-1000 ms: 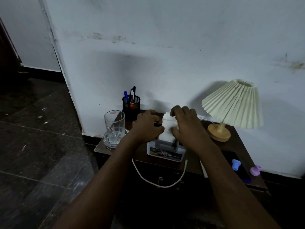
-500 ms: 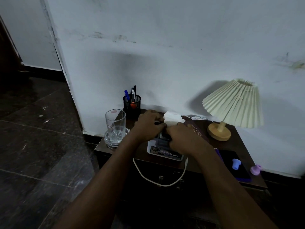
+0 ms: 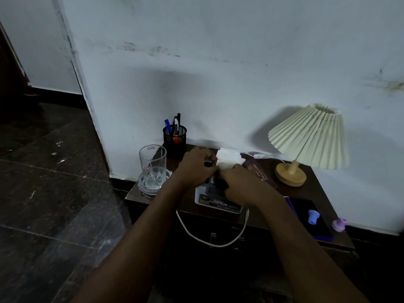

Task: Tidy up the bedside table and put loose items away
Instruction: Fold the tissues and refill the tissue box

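- The left hand [image 3: 196, 165] is pinching the 9 o'clock end of a white blocky object [image 3: 229, 156] with curled fingers, over a white printed cardboard box [image 3: 218, 202] mid-way along the dark wooden bedside table [image 3: 312, 193]
- The object's long axis is running 9 to 3 o'clock
- The right hand [image 3: 244, 184] is curling its fingers under at the object's 6 o'clock edge; I cannot tell what they grip
- The box's print and the gold lettering on a maroon book [image 3: 261, 172] at 3 o'clock are blurring beyond reading
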`<state>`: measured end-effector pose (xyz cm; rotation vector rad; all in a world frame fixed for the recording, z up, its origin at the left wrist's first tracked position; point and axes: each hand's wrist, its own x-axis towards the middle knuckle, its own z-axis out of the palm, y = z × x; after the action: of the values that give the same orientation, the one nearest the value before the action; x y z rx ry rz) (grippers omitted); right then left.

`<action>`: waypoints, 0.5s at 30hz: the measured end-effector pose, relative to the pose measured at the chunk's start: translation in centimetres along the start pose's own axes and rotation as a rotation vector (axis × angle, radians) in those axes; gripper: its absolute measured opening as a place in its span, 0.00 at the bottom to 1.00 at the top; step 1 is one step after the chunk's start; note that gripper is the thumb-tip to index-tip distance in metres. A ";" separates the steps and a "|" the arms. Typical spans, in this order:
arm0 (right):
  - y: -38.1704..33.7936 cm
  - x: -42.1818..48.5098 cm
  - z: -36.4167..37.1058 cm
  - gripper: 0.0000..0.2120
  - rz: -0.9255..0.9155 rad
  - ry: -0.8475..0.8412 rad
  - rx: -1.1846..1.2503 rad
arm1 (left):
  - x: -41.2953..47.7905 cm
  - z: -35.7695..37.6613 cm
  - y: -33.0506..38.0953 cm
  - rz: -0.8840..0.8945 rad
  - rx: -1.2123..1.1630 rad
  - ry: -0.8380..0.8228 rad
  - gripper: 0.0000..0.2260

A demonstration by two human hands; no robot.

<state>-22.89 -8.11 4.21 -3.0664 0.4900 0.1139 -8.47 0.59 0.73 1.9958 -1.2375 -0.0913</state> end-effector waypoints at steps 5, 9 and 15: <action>2.5 -0.8 -2.4 0.11 0.036 0.242 0.259 | -0.1 -0.3 -0.2 -0.056 -0.013 -0.019 0.06; 2.7 -1.0 -2.4 0.11 0.023 0.211 0.261 | -0.3 -0.5 0.0 -0.054 -0.025 -0.015 0.08; 0.0 -0.4 0.2 0.13 0.009 0.049 0.006 | -0.3 -0.5 0.3 0.011 -0.026 0.018 0.05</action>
<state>-23.25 -8.01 4.03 -3.0675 0.5053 0.0380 -8.64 1.02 1.19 1.9635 -1.2296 -0.0829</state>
